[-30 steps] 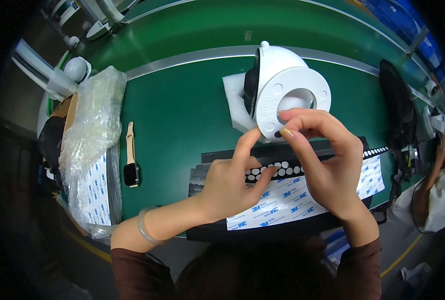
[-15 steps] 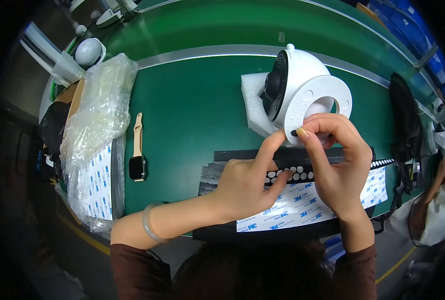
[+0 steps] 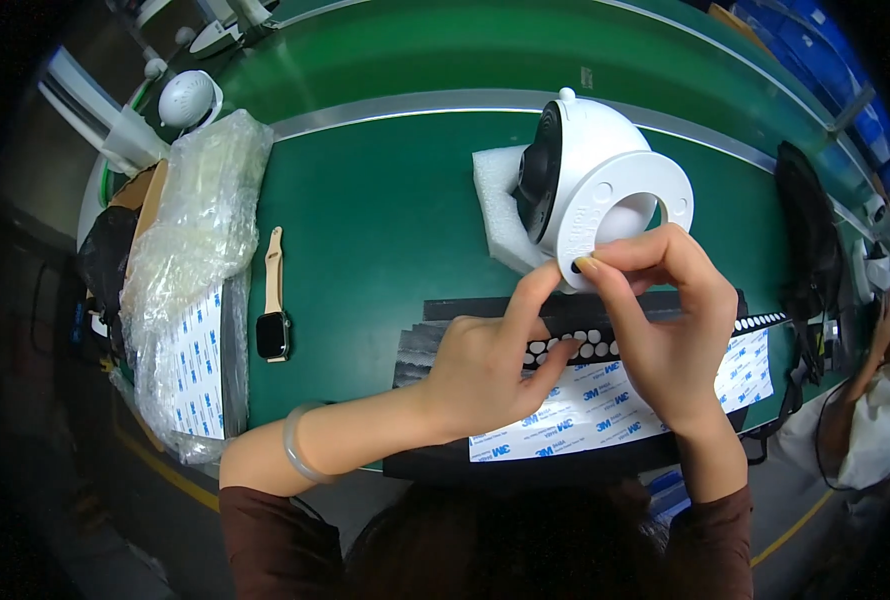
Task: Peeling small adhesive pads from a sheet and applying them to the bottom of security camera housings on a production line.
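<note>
A white round-bodied camera (image 3: 605, 140) with a black front stands tilted, its flat ring-shaped base (image 3: 672, 180) facing me. My right hand (image 3: 665, 330) pinches at the ring's lower edge, thumb tip on a small black round pad (image 3: 576, 267). My left hand (image 3: 490, 375) reaches its index fingertip to the same edge, beside the right thumb. Its thumb lies over a black strip of white-topped round pads (image 3: 597, 346), which it appears to grip; the other fingers are mostly hidden. The strip runs rightward behind my right hand.
White foam (image 3: 497, 200) sits against the camera. Printed backing sheet (image 3: 605, 410) and dark sheets (image 3: 420, 352) lie under my hands. Left are a smartwatch (image 3: 273, 333) and a bubble-wrapped stack (image 3: 200, 200); a black bag (image 3: 805, 220) stands right. Another person's arm (image 3: 880, 340) shows far right.
The camera and its ring have shifted slightly left in the view. My right thumb now covers more of the black pad at the ring's edge. My left hand keeps nearly the same pose.
</note>
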